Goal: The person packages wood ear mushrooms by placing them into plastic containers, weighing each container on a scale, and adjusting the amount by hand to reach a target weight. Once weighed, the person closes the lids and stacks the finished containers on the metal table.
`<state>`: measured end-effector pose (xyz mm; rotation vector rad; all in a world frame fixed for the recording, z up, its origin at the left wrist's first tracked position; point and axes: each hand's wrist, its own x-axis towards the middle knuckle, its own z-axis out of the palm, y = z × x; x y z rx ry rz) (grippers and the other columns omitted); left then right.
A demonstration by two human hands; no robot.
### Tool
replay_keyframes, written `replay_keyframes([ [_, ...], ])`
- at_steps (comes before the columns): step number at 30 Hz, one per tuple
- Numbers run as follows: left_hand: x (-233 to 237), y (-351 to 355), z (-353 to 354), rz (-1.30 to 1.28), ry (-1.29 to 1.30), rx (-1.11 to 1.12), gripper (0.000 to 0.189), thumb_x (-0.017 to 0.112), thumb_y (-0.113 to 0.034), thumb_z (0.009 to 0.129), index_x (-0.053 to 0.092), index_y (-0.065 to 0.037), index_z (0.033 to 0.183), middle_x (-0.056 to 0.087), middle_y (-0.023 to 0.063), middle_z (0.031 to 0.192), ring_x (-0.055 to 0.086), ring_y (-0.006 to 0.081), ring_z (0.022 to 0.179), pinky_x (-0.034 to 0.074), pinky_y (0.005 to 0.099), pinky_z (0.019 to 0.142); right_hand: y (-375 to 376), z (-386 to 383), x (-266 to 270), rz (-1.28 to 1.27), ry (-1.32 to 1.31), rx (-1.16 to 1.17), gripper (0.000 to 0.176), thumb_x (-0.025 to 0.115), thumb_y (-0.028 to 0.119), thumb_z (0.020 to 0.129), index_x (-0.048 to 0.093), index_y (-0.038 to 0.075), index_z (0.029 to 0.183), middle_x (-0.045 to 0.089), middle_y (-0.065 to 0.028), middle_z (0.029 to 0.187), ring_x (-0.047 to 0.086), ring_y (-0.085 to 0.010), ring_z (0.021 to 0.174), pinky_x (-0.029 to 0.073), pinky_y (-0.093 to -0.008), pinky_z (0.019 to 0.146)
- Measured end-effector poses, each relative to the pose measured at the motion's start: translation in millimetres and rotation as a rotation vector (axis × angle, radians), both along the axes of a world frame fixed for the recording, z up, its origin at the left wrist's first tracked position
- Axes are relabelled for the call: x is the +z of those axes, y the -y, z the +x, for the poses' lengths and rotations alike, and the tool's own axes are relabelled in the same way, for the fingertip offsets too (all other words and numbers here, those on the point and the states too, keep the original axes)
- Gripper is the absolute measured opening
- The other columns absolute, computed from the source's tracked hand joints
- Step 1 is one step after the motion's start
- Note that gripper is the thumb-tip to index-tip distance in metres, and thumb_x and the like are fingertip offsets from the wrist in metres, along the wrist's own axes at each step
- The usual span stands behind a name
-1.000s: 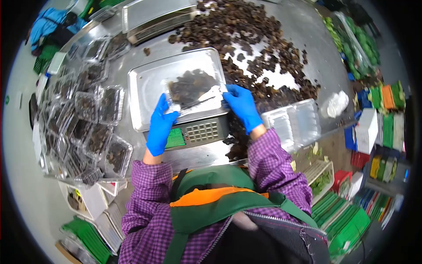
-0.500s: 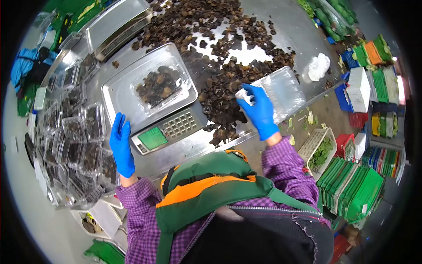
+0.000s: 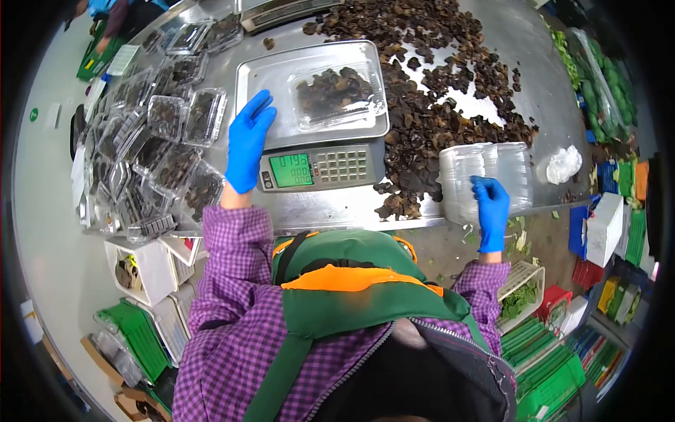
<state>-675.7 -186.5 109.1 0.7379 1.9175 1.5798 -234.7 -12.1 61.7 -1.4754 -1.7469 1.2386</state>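
Note:
My left hand, in a blue glove, is stretched out at the left edge of the metal scale pan, holding nothing. On the pan sits a clear plastic box with dark brown, wood-ear-like mushrooms in it. Below the pan, the scale has a lit green display. My right hand, also gloved in blue, is at the near side of the stacked clear plastic containers. Its fingertips are pressed together against them; whether they pinch a container is hidden.
Loose mushrooms spread over the metal table. Filled clear boxes are piled at the left. Crumpled white plastic lies at the right. A crate of greens and green crates stand on the floor.
The view has shifted. My left hand has moved from beside the scale up to the pan's left edge. My right hand has gone from the containers' far-left corner to their near side.

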Motion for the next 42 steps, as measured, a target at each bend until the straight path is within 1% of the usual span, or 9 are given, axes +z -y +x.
replay_keyframes([
  [8, -64, -70, -39, -0.292, -0.098, 0.01, 0.066, 0.073, -0.028, 0.083, 0.046, 0.002, 0.136, 0.059, 0.0137, 0.125, 0.055, 0.0193, 0.115, 0.047, 0.0364, 0.091, 18, -20, 105, 0.476, -0.029, -0.259, 0.013, 0.06, 0.003, 0.091, 0.066, -0.001, 0.102, 0.068, -0.0043, 0.1, 0.058, -0.0089, 0.085, 0.046, -0.0242, 0.078],
  [14, -47, -82, -16, 0.085, 0.321, -0.001, 0.02, 0.076, -0.01, 0.078, 0.066, -0.001, 0.093, 0.068, 0.0049, 0.089, 0.063, 0.0141, 0.085, 0.051, 0.0276, 0.078, 30, -99, 95, 0.667, -0.187, -0.054, 0.016, 0.063, -0.003, 0.086, 0.067, 0.001, 0.101, 0.064, -0.0035, 0.094, 0.054, -0.0101, 0.079, 0.046, -0.0251, 0.076],
  [22, -31, -35, -103, 0.389, -0.016, 0.076, 0.022, 0.061, -0.01, 0.088, 0.065, 0.001, 0.106, 0.066, 0.0084, 0.103, 0.061, 0.021, 0.098, 0.046, 0.0315, 0.092, 29, -190, 92, 0.728, -0.181, 0.365, 0.029, 0.069, -0.005, 0.077, 0.067, 0.007, 0.103, 0.065, -0.0097, 0.091, 0.063, -0.0241, 0.084, 0.051, -0.0336, 0.074],
  [23, -13, -38, -132, 0.609, 0.503, 0.205, 0.026, 0.057, -0.012, 0.091, 0.062, 0.0, 0.114, 0.065, 0.01, 0.106, 0.06, 0.0231, 0.098, 0.045, 0.0319, 0.092, 26, -199, 86, 0.759, -0.176, 0.415, 0.03, 0.068, -0.003, 0.076, 0.067, 0.008, 0.105, 0.064, -0.0102, 0.09, 0.062, -0.0253, 0.083, 0.051, -0.0342, 0.073],
  [24, 52, -35, -120, 0.596, 0.438, 0.23, 0.029, 0.054, -0.014, 0.094, 0.059, -0.001, 0.12, 0.064, 0.0122, 0.11, 0.058, 0.0226, 0.098, 0.045, 0.0327, 0.093, 22, -204, 78, 0.783, -0.15, 0.451, 0.032, 0.067, -0.002, 0.076, 0.067, 0.01, 0.106, 0.063, -0.0107, 0.089, 0.062, -0.0265, 0.082, 0.051, -0.0349, 0.072],
  [25, 69, -32, -128, 0.216, -0.387, 0.283, 0.036, 0.055, -0.024, 0.095, 0.056, -0.001, 0.124, 0.061, 0.013, 0.115, 0.055, 0.0223, 0.101, 0.042, 0.0323, 0.097, 22, -212, 79, 0.738, -0.116, 0.511, 0.032, 0.066, 0.0, 0.076, 0.067, 0.011, 0.106, 0.063, -0.0111, 0.089, 0.062, -0.0278, 0.081, 0.051, -0.0363, 0.071],
  [28, 68, -40, -207, 0.557, 0.665, 0.634, 0.073, 0.051, -0.051, 0.093, 0.031, -0.003, 0.145, 0.033, 0.0192, 0.148, 0.033, 0.0381, 0.136, 0.028, 0.0547, 0.11, 19, -244, 58, 0.685, -0.112, 0.688, 0.043, 0.066, 0.009, 0.077, 0.062, 0.014, 0.119, 0.063, -0.0114, 0.099, 0.06, -0.0312, 0.089, 0.05, -0.0406, 0.077],
  [39, -26, -48, -69, 0.017, 0.11, 0.029, 0.052, 0.056, -0.017, 0.094, 0.04, -0.004, 0.142, 0.046, 0.0066, 0.141, 0.046, 0.0183, 0.127, 0.033, 0.0327, 0.107, -132, -151, 20, 0.236, 0.335, 0.275, 0.092, 0.081, 0.03, 0.07, 0.031, 0.017, 0.147, 0.042, -0.0225, 0.138, 0.054, -0.037, 0.115, 0.047, -0.0419, 0.095],
  [42, -30, -57, -56, 0.038, 0.135, 0.035, 0.051, 0.058, -0.013, 0.093, 0.042, -0.001, 0.141, 0.046, 0.0085, 0.142, 0.045, 0.0178, 0.127, 0.033, 0.0328, 0.108, -111, -153, -19, 0.341, 0.595, 0.795, 0.117, 0.089, 0.033, 0.056, 0.021, 0.019, 0.15, 0.022, -0.0238, 0.15, 0.035, -0.0493, 0.13, 0.044, -0.0498, 0.1],
])
